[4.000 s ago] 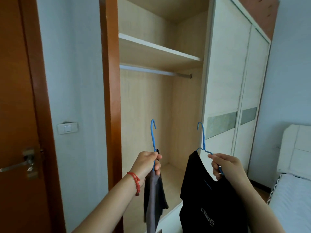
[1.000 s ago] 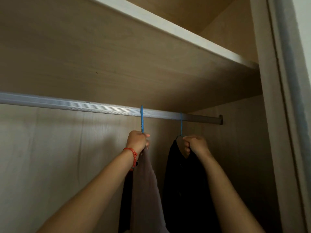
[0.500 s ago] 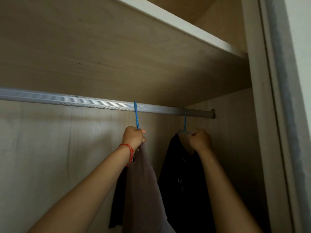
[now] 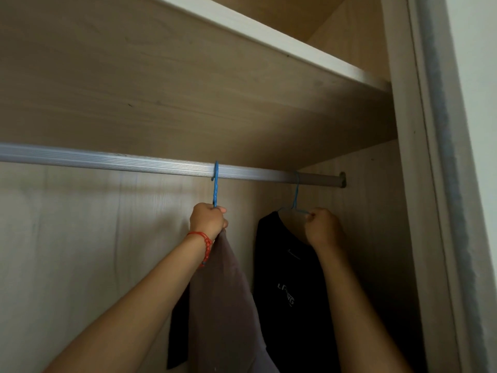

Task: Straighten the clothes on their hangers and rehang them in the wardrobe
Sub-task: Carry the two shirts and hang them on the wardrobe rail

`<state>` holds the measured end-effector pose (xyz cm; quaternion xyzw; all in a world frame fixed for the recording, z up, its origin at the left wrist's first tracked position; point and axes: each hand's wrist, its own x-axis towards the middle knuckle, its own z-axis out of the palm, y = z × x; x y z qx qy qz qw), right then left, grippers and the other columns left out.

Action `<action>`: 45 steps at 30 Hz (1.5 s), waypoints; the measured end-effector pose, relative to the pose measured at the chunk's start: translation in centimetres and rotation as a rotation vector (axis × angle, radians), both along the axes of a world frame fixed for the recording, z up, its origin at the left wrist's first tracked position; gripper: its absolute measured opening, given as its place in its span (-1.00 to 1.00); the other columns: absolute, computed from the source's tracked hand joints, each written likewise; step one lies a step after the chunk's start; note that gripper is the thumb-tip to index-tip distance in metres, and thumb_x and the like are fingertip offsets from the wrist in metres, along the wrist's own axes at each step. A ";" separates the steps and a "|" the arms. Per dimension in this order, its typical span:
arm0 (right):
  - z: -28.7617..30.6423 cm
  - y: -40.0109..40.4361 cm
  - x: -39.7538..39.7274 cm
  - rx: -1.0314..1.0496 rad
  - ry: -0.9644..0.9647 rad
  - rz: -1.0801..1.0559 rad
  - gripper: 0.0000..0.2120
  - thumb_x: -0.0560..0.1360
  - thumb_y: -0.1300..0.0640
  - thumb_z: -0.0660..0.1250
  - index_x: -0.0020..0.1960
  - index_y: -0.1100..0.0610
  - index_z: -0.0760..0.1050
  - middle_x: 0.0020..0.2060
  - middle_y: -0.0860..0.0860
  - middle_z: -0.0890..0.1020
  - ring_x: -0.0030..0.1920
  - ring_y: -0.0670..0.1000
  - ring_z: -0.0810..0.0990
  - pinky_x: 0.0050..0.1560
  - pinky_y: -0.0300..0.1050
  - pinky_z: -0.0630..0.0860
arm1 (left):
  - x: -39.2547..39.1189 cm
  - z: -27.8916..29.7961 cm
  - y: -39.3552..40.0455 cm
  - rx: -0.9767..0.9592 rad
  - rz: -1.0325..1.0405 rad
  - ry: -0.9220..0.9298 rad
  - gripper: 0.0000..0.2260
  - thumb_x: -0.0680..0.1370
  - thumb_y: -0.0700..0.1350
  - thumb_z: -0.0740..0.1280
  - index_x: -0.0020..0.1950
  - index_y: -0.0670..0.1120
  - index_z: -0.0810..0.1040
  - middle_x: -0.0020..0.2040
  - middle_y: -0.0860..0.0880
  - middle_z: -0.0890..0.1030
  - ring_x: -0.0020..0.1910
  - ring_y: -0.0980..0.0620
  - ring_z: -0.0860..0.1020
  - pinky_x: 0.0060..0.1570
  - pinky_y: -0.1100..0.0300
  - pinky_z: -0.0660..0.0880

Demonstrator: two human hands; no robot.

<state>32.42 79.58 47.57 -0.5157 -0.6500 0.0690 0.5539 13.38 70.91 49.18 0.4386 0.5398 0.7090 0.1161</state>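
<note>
Both hooks are sitting over the rail (image 4: 134,164) now. Left hand (image 4: 207,220) is gripping the neck of the hanger (image 4: 215,184) with the grey top (image 4: 223,305); right hand (image 4: 322,227) is pinching the other hanger (image 4: 295,195) holding the black tee (image 4: 285,278). I'd be letting go slowly and spacing them apart so nothing bunches.

I look up into a pale wood-grain wardrobe. A shelf (image 4: 188,76) spans overhead, its underside shadowed. The back panel (image 4: 80,251) is lighter. To my right stands the cream frame (image 4: 419,184).
</note>
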 end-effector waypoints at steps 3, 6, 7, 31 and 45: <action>-0.1 -0.3 -0.1 0.003 -0.012 -0.034 -0.78 0.56 0.20 0.15 0.10 0.20 0.54 0.08 0.20 0.60 0.07 0.22 0.56 -0.06 -0.11 0.42 | 0.4 0.1 -0.4 -0.014 -0.006 -0.018 -0.76 0.54 -0.35 0.12 0.08 -0.30 0.54 -0.38 -0.14 0.46 -0.47 -0.02 0.38 -0.41 0.21 0.36; -0.2 -0.7 -0.2 0.006 -0.026 -0.053 -0.75 0.58 0.19 0.13 0.13 0.23 0.51 0.11 0.22 0.59 0.10 0.23 0.54 -0.09 -0.12 0.39 | 0.7 0.3 -0.8 -0.027 -0.020 -0.024 -0.77 0.57 -0.31 0.11 0.07 -0.30 0.54 -0.42 -0.11 0.42 -0.47 -0.01 0.37 -0.43 0.21 0.35; -0.3 -0.8 -0.2 0.004 -0.026 -0.057 -0.75 0.58 0.19 0.12 0.13 0.24 0.51 0.11 0.22 0.58 0.10 0.23 0.54 -0.09 -0.12 0.39 | 0.8 0.3 -1.0 -0.030 -0.026 -0.025 -0.78 0.58 -0.30 0.12 0.07 -0.30 0.54 -0.43 -0.12 0.42 -0.48 -0.01 0.37 -0.44 0.21 0.34; -2.1 -14.5 0.1 0.194 0.187 0.420 -0.79 0.52 0.13 0.27 0.11 0.09 0.59 -0.05 -0.09 0.61 0.03 -0.15 0.51 0.07 -0.29 0.38 | -0.8 -5.2 -9.8 -0.001 0.065 0.597 -0.79 0.56 -0.09 0.25 0.12 -0.13 0.57 -0.03 0.06 0.53 -0.02 0.16 0.47 0.01 0.35 0.35; -13.7 -23.8 -8.0 0.152 -0.028 0.773 -0.82 0.48 0.12 0.33 0.06 0.02 0.62 -0.08 -0.20 0.63 -0.02 -0.27 0.59 0.03 -0.44 0.45 | -8.3 -19.5 -22.5 -0.072 0.052 0.320 -0.87 0.54 -0.12 0.29 -0.07 0.10 0.59 -0.03 0.18 0.61 0.01 0.25 0.54 -0.02 0.54 0.38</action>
